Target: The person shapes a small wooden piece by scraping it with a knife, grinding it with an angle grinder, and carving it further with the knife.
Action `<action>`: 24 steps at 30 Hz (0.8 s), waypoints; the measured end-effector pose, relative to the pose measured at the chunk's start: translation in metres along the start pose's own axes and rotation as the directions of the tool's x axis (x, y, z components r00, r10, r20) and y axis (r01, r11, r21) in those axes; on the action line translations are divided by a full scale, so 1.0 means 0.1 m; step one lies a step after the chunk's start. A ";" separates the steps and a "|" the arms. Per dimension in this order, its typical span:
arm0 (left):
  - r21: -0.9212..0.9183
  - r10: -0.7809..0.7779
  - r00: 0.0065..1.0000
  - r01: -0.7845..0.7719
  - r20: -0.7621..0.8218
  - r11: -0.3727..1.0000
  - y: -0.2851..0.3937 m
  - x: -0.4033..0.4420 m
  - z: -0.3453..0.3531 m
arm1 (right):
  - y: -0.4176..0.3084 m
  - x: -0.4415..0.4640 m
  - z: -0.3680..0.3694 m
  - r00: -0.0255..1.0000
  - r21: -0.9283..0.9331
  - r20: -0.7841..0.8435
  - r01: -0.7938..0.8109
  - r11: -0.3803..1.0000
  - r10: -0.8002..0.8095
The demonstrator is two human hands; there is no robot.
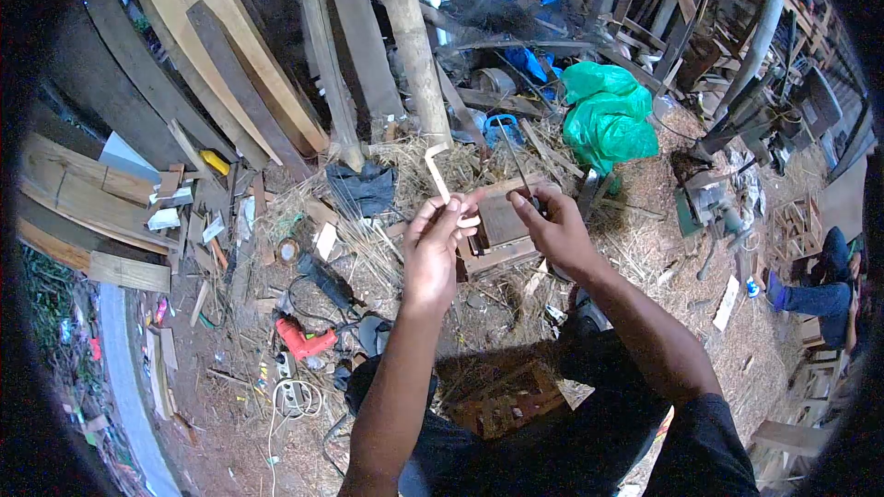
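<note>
My left hand (431, 244) is closed around a thin, pale wooden strip (436, 173) with a hooked upper end; its lower end curls out by my fingers. To its right, my right hand (557, 230) grips a slim, dark, blade-like tool (521, 166) that points up and away from me. Whether it is a knife or a file I cannot make out. The two hands are close together but apart. Below and between them is a wooden box-like block (505, 225) on the straw-strewn ground.
A red power drill (305, 338), a dark power tool (324, 281) and a white extension cord (293, 396) lie at left. Long boards (207, 46) lean at upper left. A green plastic bag (608, 115) sits ahead right. Another person's leg (815, 300) shows at far right.
</note>
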State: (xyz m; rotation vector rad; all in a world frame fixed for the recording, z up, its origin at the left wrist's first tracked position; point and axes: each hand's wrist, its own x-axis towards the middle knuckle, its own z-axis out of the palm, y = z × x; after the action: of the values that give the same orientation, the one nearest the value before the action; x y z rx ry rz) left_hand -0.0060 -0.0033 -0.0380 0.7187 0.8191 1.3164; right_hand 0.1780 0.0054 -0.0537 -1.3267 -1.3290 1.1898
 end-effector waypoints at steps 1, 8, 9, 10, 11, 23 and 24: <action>-0.024 -0.008 1.000 0.008 -0.029 1.000 -0.05 0.02 -0.02 | 0.01 0.01 0.00 1.000 0.004 -0.005 -0.026 1.000 0.026; -0.100 -0.130 0.991 0.128 -0.016 0.987 -0.03 0.00 0.00 | -0.19 -0.12 0.17 0.995 0.075 0.057 0.073 0.995 -0.077; -0.079 -0.150 0.989 0.150 -0.005 0.986 -0.04 -0.01 0.01 | -0.17 -0.13 0.20 0.992 0.076 0.041 0.119 0.990 -0.122; -0.059 -0.171 0.985 0.171 0.006 0.983 -0.05 -0.02 0.02 | -0.16 -0.14 0.22 0.986 0.076 0.025 0.164 0.984 -0.166; -0.013 -0.156 0.988 0.156 0.006 0.988 -0.10 -0.01 0.02 | -0.25 -0.16 0.21 0.994 0.050 0.035 0.104 0.993 -0.105; 0.043 0.024 0.997 -0.020 -0.078 0.999 0.24 0.01 -0.10 | -0.31 -0.21 0.17 0.992 0.052 0.099 0.078 0.996 -0.083; 0.053 0.035 0.996 -0.031 -0.076 0.998 0.23 0.01 -0.12 | -0.28 -0.21 0.17 0.993 0.033 0.092 0.067 0.997 -0.070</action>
State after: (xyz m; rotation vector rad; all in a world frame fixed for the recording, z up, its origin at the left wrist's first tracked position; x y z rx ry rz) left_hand -0.0282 0.0005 -0.0249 0.7290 0.9095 1.3636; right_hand 0.1576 -0.0153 -0.0273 -1.2077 -1.4068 1.2321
